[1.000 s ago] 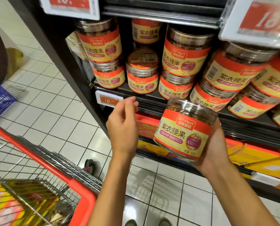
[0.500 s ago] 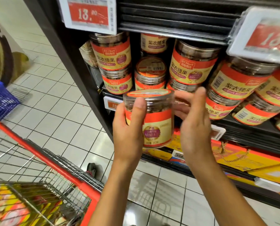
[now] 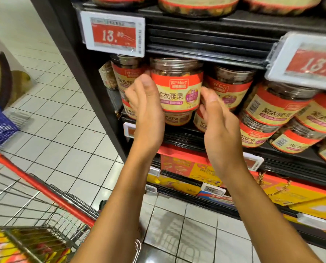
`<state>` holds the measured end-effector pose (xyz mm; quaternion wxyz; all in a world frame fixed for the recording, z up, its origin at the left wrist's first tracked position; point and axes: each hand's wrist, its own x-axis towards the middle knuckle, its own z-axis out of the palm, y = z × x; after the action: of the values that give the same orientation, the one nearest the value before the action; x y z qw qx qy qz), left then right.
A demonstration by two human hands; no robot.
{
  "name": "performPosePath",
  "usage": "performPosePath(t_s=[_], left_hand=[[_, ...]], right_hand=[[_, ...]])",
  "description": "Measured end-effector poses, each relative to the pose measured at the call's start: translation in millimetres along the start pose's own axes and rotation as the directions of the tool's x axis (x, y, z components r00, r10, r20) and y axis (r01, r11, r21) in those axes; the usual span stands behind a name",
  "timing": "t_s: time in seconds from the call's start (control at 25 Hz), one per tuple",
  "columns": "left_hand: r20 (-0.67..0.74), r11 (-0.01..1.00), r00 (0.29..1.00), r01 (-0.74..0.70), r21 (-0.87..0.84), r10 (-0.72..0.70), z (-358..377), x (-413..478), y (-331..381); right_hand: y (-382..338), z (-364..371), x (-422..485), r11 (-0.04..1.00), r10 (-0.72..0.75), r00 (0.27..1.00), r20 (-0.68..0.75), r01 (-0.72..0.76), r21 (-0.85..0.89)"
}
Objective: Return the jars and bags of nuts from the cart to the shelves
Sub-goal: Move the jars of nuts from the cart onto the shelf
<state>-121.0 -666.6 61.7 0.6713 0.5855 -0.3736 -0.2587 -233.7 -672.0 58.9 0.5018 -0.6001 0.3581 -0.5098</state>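
**Q:** Where is the jar at this moment?

**A:** A clear jar (image 3: 177, 88) of nuts with a red and cream label stands upright in the shelf (image 3: 186, 138). It is stacked on a lower jar (image 3: 178, 118) of the same kind, between matching jars (image 3: 227, 90) on either side. A red price tag (image 3: 114, 35) hangs above it.

**Q:** And the hands?

**A:** The left hand (image 3: 145, 105) is curled round the jar's left side, thumb up the front. The right hand (image 3: 220, 128) is loosely spread just beside the jar's lower right edge. Blur hides whether it touches.

**Q:** How far along is the job?

**A:** This jar looks all but placed and seems only to need letting go. The red-handled cart (image 3: 44, 188) at lower left holds yellow and red packages (image 3: 8, 249), so more restocking appears to be left.
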Motion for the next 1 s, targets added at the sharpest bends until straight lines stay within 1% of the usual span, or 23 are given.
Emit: performPosePath(t_s=[0.04, 0.12, 0.16, 0.2, 0.24, 0.32, 0.4, 0.48, 0.6, 0.72, 0.8, 0.92, 0.96, 1.0], left_hand=[[0.029, 1.000, 0.999, 0.020, 0.004, -0.020, 0.5, 2.2, -2.7], [0.101, 0.999, 0.994, 0.039, -0.003, -0.039, -1.2, 7.6, -10.4], [0.134, 1.000, 0.991, 0.028, 0.013, -0.030, -3.6, 8.5, -15.3], [0.162, 1.000, 0.987, 0.002, 0.022, -0.006, -6.6, 6.7, -21.5], [0.161, 0.998, 0.986, -0.043, 0.034, 0.037, -9.8, 2.6, -27.7], [0.110, 0.989, 0.985, -0.139, 0.054, 0.132, -15.8, -10.6, -35.2], [0.111, 0.976, 0.974, -0.206, 0.066, 0.198, -17.8, -19.3, -39.1], [0.139, 0.970, 0.969, -0.220, 0.107, 0.205, -13.9, -19.8, -41.2], [0.140, 0.960, 0.972, -0.211, 0.183, 0.187, -5.6, -10.6, -40.6], [0.167, 0.962, 0.969, -0.209, 0.177, 0.179, -9.5, -10.1, -37.4], [0.151, 0.980, 0.982, -0.132, 0.147, 0.110, -20.1, -18.5, -30.5], [0.012, 0.994, 0.998, 0.061, 0.090, -0.062, -45.6, -49.4, -4.3], [-0.031, 0.990, 0.990, 0.138, 0.041, -0.136, -52.7, -60.0, 7.6], [-0.086, 0.977, 0.973, 0.215, -0.002, -0.214, -64.7, -76.7, 22.6]], right_hand=[[3.4, 0.8, 6.0, 0.999, 0.007, 1.000, 0.007, -0.007, -0.031], [7.9, 2.5, 15.5, 0.992, 0.067, 0.998, -0.008, -0.068, -0.109], [10.0, 3.5, 17.3, 0.985, 0.088, 0.995, -0.044, -0.094, -0.145], [12.2, 4.1, 16.7, 0.979, 0.077, 0.993, -0.089, -0.092, -0.181], [13.5, 5.2, 13.3, 0.975, 0.037, 0.992, -0.124, -0.063, -0.214], [16.4, 7.7, 3.3, 0.962, -0.071, 0.982, -0.174, 0.022, -0.273], [17.8, 9.9, -1.5, 0.943, -0.148, 0.973, -0.177, 0.085, -0.323], [17.6, 12.3, 1.5, 0.924, -0.158, 0.975, -0.155, 0.090, -0.372], [18.9, 14.7, 8.2, 0.905, -0.169, 0.973, -0.157, 0.090, -0.417], [21.5, 11.6, 9.2, 0.916, -0.139, 0.980, -0.142, 0.073, -0.394], [16.6, 8.7, 2.1, 0.935, -0.082, 0.990, -0.119, 0.035, -0.354], [-6.1, 9.0, -15.6, 0.953, 0.016, 0.998, -0.061, -0.034, -0.300], [-14.6, 10.5, -21.6, 0.958, 0.044, 0.999, -0.028, -0.050, -0.282], [-25.4, 15.1, -33.1, 0.964, 0.082, 0.996, 0.037, -0.070, -0.256]])
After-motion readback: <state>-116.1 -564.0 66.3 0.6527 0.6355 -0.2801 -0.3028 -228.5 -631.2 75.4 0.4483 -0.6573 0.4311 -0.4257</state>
